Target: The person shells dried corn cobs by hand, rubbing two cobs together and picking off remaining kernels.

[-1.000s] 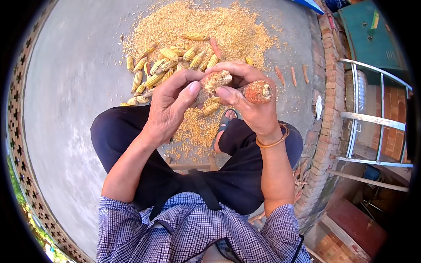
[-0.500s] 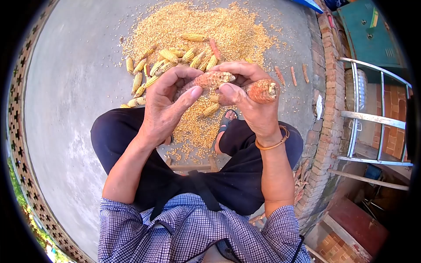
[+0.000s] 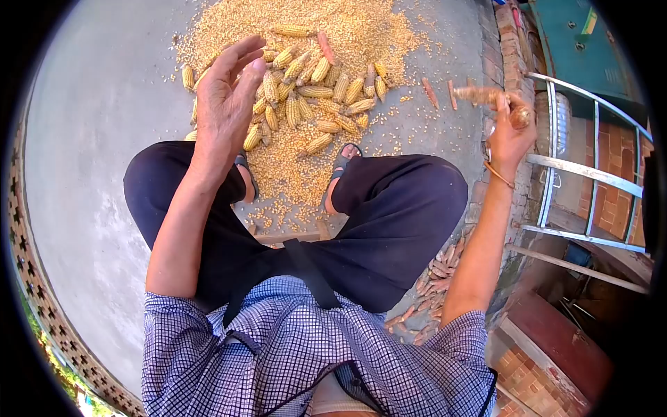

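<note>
On my feed the right hand (image 3: 511, 128) grips a tan round-ended corn cob (image 3: 520, 117); a slim stripped reddish-tan cob (image 3: 478, 95) points crosswise, leftward, off its fingertips, too blurred to tell if held. Left hand (image 3: 226, 108): open, empty, nearer the yellow kernelled ears (image 3: 293, 111).

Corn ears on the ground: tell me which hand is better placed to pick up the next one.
Probably the left: the left hand is open, shows nothing held, and hovers near the corn ears, while the right hand is out toward the metal railing, holding a cob.
</note>
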`<state>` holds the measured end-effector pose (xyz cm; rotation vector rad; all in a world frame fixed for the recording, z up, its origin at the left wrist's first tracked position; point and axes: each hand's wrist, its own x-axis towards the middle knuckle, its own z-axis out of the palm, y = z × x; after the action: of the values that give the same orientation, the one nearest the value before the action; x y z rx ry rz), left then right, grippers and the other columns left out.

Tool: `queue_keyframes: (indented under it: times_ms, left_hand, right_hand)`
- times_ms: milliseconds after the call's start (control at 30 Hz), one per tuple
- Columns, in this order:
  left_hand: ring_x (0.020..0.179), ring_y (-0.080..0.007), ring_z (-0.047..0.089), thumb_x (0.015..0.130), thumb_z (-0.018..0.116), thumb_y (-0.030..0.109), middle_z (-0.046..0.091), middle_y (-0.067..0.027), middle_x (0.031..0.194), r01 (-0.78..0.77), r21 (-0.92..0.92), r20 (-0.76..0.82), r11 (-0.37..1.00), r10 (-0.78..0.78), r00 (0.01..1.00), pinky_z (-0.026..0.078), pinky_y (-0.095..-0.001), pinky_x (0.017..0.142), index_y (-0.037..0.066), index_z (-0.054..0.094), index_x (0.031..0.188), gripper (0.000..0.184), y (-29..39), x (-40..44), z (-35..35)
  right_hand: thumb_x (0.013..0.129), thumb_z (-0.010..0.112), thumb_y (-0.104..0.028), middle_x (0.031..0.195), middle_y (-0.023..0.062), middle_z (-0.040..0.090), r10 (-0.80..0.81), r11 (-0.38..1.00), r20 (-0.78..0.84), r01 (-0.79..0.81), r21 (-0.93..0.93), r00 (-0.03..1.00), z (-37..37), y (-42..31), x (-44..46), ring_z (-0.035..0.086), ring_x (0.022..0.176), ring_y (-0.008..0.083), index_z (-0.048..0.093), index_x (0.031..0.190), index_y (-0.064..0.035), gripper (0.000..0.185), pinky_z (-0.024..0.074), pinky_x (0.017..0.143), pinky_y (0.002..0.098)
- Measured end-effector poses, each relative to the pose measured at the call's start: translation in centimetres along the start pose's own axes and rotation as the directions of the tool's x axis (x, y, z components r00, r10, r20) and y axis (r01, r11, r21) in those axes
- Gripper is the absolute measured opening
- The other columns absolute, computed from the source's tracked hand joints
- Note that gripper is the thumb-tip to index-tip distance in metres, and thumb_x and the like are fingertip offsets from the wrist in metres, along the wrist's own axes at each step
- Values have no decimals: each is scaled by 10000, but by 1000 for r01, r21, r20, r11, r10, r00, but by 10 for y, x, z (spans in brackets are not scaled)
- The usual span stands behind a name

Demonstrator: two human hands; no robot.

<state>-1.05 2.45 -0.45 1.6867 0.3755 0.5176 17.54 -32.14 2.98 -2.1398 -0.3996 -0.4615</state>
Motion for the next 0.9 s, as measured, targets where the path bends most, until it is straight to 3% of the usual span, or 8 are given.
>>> queue_keyframes:
  times_ms: [167, 367, 533, 633, 667, 700, 733, 900]
  left_hand:
    - [1192, -197, 557, 997, 520, 222, 592, -144, 1278, 79, -65, 23, 995, -78, 997, 447, -320, 984, -41, 508, 1319, 416, 13, -2, -2]
    - [1167, -196, 582, 995, 523, 217, 596, -158, 1268, 138, -180, 39, 974, -133, 990, 464, -310, 973, -58, 503, 1311, 419, 18, -2, -1]
    - [1180, -217, 585, 1004, 500, 181, 586, -178, 1283, 169, -159, 85, 973, -157, 984, 464, -332, 999, -53, 474, 1341, 411, 25, -6, 6]
    - [1184, -226, 584, 1005, 496, 189, 591, -177, 1271, 172, -155, 69, 973, -163, 984, 467, -336, 997, -54, 467, 1344, 418, 24, -2, 8]
    - [1193, -231, 578, 1007, 488, 189, 585, -181, 1275, 176, -158, 58, 972, -169, 984, 465, -339, 999, -54, 461, 1348, 420, 24, 0, 7]
    - [1195, -232, 577, 1008, 484, 188, 581, -185, 1283, 177, -150, 48, 973, -171, 984, 463, -340, 1001, -55, 460, 1349, 419, 23, 1, 5]
    - [1196, -232, 576, 1009, 481, 186, 576, -188, 1290, 179, -143, 39, 973, -175, 984, 461, -340, 1003, -55, 459, 1349, 418, 23, 2, 4]
    - [1202, -235, 572, 998, 485, 186, 568, -195, 1298, 231, -124, 39, 965, -228, 973, 455, -343, 1006, -57, 454, 1357, 435, 24, 1, 7]
  right_hand:
    - [886, 599, -171, 818, 243, 630, 354, 709, 450, 78, -701, 820, -118, 148, -125, 598, 784, 456, 595, 840, -21, 157, 459, 674, 495]
    - [904, 559, -407, 1083, 216, 676, 968, -183, -168, 68, -981, 187, -343, 189, -349, 650, 1042, 370, 703, 1018, -4, 442, 513, 859, 457]
    - [903, 593, -393, 1066, 281, 656, 985, 29, 18, 64, -998, -171, -402, 200, -445, 634, 1066, 393, 661, 1023, 56, 470, 508, 889, 436]
    - [899, 612, -337, 1034, 301, 651, 995, -1, -27, -254, -967, 100, -332, 201, -417, 640, 1015, 416, 651, 981, 67, 414, 516, 854, 439]
    - [887, 620, -325, 1041, 297, 650, 902, 382, 372, -3, -924, 220, -307, 219, -405, 642, 995, 408, 650, 1008, 52, 397, 516, 836, 447]
    - [877, 603, -329, 1010, 280, 663, 977, 205, 159, -409, -889, 144, -270, 243, -395, 648, 968, 409, 667, 1019, 17, 380, 520, 807, 464]
    - [875, 564, -265, 1077, 247, 650, 930, 276, 246, -77, -958, 274, -214, 225, -351, 619, 1057, 385, 664, 1167, -233, 311, 489, 910, 460]
    - [859, 591, -272, 1000, 251, 659, 876, 482, 261, -721, -498, 405, -37, 223, -239, 631, 1004, 403, 680, 1010, -58, 276, 492, 831, 476]
